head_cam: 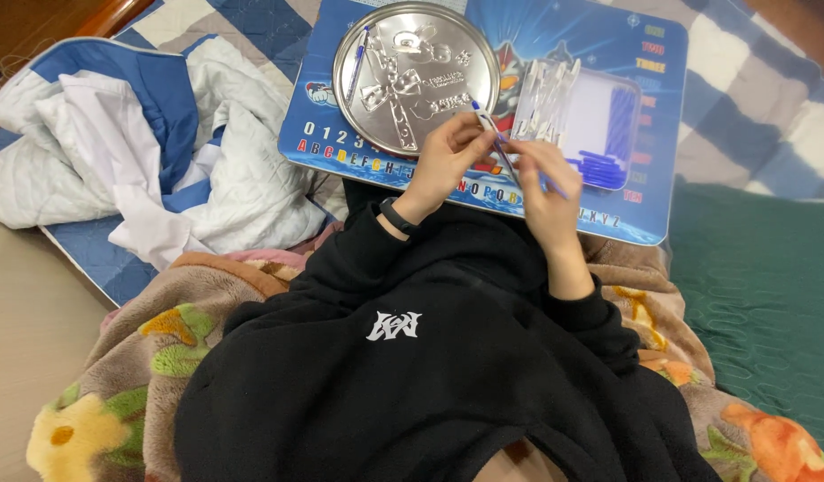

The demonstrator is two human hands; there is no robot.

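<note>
A blue pen [499, 143] is pinched between the left hand [448, 156] and right hand [541, 183], with a round metal tray [470, 40] at eleven o'clock on the blue lap desk [608, 31].

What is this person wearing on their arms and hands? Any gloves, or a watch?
No gloves: both hands are bare. The left hand and the right hand come out of long black sleeves of a loose black sweatshirt with a small white emblem on the chest. The left wrist carries a slim black band, like a watch or fitness tracker. No rings show on the fingers.
</note>
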